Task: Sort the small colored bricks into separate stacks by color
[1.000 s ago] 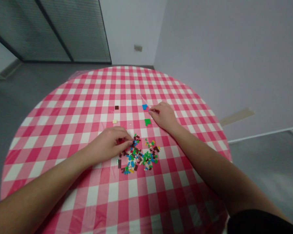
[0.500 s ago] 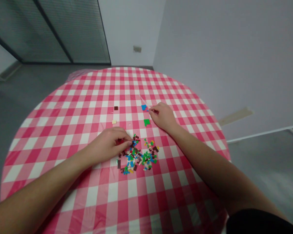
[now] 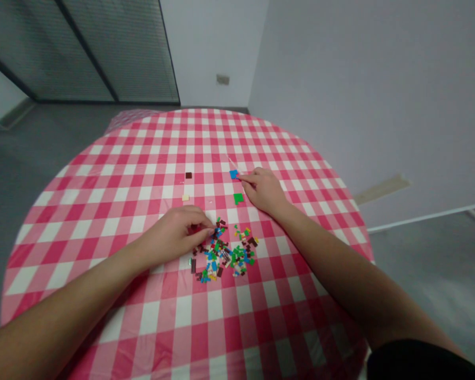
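Note:
A heap of small toy bricks (image 3: pixel 225 256) in green, blue, brown, white and yellow lies on the checked tablecloth. My left hand (image 3: pixel 184 229) rests at the heap's upper left edge, thumb and fingertips brought together; whatever is between them is too small to make out. Farther back, my right hand (image 3: pixel 263 190) reaches its stretched index finger to the right edge of a group of blue bricks (image 3: pixel 233 174). Its other fingers are curled, and no brick shows in them. Just nearer me is a green group of bricks (image 3: pixel 238 198).
A dark brown brick piece (image 3: pixel 189 175) and a cream brick piece (image 3: pixel 186 198) lie left of the blue and green ones. The round table wears a red and white checked cloth (image 3: pixel 174 327). Walls and a glass partition (image 3: pixel 142 53) stand beyond it.
My right index finger has straightened onto the blue group. The small blue brick seen at its fingertips before now sits against that group or under the finger. My left hand has hardly moved.

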